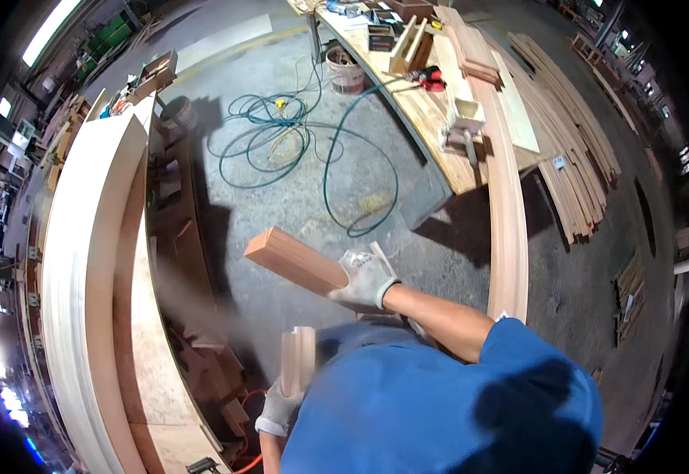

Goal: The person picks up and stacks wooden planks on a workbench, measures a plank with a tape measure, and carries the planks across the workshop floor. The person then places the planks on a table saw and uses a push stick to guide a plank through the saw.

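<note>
My right hand (pixel 366 280), in a pale work glove, is closed around a thick reddish wood block (pixel 293 259) that points out to the left above the floor. A thin pale strip (pixel 379 254) shows just beyond its knuckles; whether the hand holds it, I cannot tell. Lower down, close to my body, my gloved left hand (pixel 280 409) grips a short piece of grooved wood moulding (pixel 299 357) that stands roughly upright. Part of that hand is hidden behind the moulding and my blue shirt. The two wood pieces are apart.
A long pale wooden beam (pixel 84 213) lies along the left bench. Ahead, coiled green hose (pixel 257 170) covers the concrete near a bucket (pixel 345 75). The workbench (pixel 408 103) carries a red power tool (pixel 431 77), a clamp (pixel 464 118) and a long board (pixel 506 205). Planks (pixel 566 150) lie at right.
</note>
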{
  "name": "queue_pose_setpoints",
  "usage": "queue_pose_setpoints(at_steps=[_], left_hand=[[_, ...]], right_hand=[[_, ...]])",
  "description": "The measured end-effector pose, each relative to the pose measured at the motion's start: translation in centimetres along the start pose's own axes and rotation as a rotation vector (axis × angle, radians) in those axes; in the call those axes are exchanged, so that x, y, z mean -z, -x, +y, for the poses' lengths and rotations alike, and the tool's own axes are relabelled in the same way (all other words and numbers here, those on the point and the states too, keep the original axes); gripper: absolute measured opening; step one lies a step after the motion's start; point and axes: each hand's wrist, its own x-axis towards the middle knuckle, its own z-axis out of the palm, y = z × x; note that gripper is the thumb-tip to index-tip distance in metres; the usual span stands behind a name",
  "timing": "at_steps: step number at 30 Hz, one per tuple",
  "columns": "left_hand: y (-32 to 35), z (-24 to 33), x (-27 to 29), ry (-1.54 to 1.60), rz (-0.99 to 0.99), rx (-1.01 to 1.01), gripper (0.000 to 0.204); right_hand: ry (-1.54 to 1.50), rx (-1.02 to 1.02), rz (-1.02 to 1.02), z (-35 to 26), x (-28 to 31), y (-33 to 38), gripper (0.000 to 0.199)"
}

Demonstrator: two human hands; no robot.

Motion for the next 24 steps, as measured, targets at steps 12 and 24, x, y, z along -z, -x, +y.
queue_pose_setpoints(at_steps=[12,24], left_hand=[[-27.3,14.5,14.0,-0.171,-0.100,-0.059,0.042],[-49.2,40.5,28.1,-0.435,-0.391,0.010,0.074]], right_hand=[[0.080,-0.246,-0.072,5.7,0.8,-25.2,0.073],[0.054,-0.721,0.136,8.2,8.4,-41.0,0.076]])
